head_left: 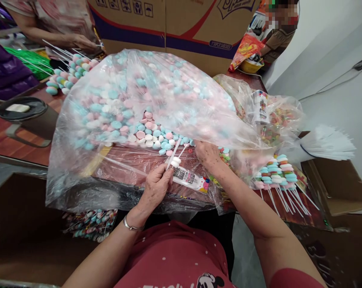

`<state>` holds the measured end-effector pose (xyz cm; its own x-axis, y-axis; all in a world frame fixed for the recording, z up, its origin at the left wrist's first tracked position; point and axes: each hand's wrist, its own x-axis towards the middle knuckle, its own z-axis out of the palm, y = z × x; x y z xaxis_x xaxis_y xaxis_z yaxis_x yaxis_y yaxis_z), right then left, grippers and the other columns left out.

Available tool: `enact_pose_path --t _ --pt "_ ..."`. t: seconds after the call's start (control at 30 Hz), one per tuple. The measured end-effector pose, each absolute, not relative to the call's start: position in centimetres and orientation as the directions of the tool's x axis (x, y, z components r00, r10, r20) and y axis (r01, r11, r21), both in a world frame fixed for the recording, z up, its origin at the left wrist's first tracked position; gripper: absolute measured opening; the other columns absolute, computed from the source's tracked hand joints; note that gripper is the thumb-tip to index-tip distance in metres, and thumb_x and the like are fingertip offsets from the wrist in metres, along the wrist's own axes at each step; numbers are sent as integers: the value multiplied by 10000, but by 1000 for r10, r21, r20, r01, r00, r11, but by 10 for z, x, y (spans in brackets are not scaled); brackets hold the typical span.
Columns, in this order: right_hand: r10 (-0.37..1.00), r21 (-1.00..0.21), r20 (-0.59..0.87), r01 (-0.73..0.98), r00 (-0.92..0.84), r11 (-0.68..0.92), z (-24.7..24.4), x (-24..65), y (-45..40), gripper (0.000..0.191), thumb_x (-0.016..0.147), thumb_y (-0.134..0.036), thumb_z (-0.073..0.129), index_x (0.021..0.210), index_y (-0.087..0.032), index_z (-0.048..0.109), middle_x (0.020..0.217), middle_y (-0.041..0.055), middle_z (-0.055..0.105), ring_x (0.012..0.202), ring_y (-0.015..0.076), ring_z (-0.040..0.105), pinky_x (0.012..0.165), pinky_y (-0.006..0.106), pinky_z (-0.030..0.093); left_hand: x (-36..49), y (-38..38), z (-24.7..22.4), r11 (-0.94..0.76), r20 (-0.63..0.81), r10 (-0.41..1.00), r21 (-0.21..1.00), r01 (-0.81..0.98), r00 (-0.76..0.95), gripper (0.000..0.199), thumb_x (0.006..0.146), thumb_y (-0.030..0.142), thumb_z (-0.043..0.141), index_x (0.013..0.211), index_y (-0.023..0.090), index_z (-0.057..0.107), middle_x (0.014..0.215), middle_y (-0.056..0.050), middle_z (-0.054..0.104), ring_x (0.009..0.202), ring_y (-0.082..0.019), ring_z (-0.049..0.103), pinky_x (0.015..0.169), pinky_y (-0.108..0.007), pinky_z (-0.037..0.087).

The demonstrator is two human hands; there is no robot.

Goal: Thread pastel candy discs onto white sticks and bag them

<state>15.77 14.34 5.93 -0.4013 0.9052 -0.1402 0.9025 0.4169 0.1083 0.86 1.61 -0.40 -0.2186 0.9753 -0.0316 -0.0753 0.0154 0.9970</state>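
My left hand (158,180) is closed around white sticks (174,153), held at a slant above the table. White candies (175,161) sit by its fingertips, apparently threaded on one stick. Under them lies a printed white wrapper (190,180) with a colourful end. My right hand (208,155) is at the edge of the candy pile, fingers curled and fingertips partly hidden; what they hold cannot be made out. Pink, blue and white candies (149,136) spill from the mouth of a large clear plastic bag (181,96) in front of both hands.
Finished candy skewers (277,172) lie at the right, beside a bundle of white sticks (328,142). A lidded mug (26,120) and more skewers (68,74) are left. A cardboard box (175,32) stands behind; an open box (27,224) is lower left. Two people work beyond.
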Motion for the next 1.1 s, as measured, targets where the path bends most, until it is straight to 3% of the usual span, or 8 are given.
enact_pose_path --t 0.1,0.23,0.43,0.6,0.7,0.87,0.97,1.1 --pt "877 103 -155 876 -454 472 56 154 141 325 955 -156 393 1168 -179 637 1086 158 679 986 271 633 777 334 459 9 16 -1 19 -36 975 997 -79 -219 274 884 363 561 676 188 534 526 57 458 441 -74 346 425 -210 265" --pt "736 60 -101 734 -670 677 47 166 123 194 920 -134 499 981 -159 681 1032 136 646 994 260 582 798 331 460 9 15 -1 29 -47 973 996 -84 -224 275 883 376 566 683 190 536 536 56 457 448 -77 343 430 -213 270" --pt "564 152 127 578 -816 802 32 190 102 187 925 -68 474 926 -156 640 910 100 598 887 235 519 745 332 438 9 15 -3 29 -45 970 997 -73 -239 258 886 370 566 700 193 541 536 58 453 454 -80 334 438 -217 267" --pt "449 172 181 478 -875 862 31 203 86 147 925 -82 495 905 -144 626 927 111 615 855 232 523 735 342 453 8 15 -3 21 -30 970 999 -40 -241 295 897 361 560 661 189 520 539 57 453 459 -78 343 444 -215 271" --pt "476 77 201 498 -856 863 30 211 83 183 915 -56 470 927 -154 624 933 102 626 880 226 547 767 339 481 8 15 -6 17 -28 971 999 -47 -237 284 900 363 559 677 189 533 545 56 458 460 -78 343 444 -214 270" --pt "569 -131 389 568 -724 812 24 212 98 292 891 -40 417 1056 -165 624 1055 113 644 1044 228 579 923 376 503 8 16 -7 26 -39 967 998 -56 -252 255 883 379 579 713 189 564 547 56 468 454 -80 339 437 -220 265" --pt "574 -101 418 592 -704 800 21 203 99 249 943 -100 414 1023 -151 645 1004 118 668 996 228 598 902 365 513 8 15 -6 34 -50 968 997 -68 -247 238 878 386 581 743 191 580 550 58 468 452 -81 333 436 -224 262" --pt "583 -64 342 601 -737 797 17 196 86 257 973 -131 417 1074 -149 653 1000 124 684 933 224 613 861 366 517 8 14 -4 50 -66 968 996 -72 -242 249 877 398 580 735 193 575 553 58 470 459 -84 337 441 -225 266"
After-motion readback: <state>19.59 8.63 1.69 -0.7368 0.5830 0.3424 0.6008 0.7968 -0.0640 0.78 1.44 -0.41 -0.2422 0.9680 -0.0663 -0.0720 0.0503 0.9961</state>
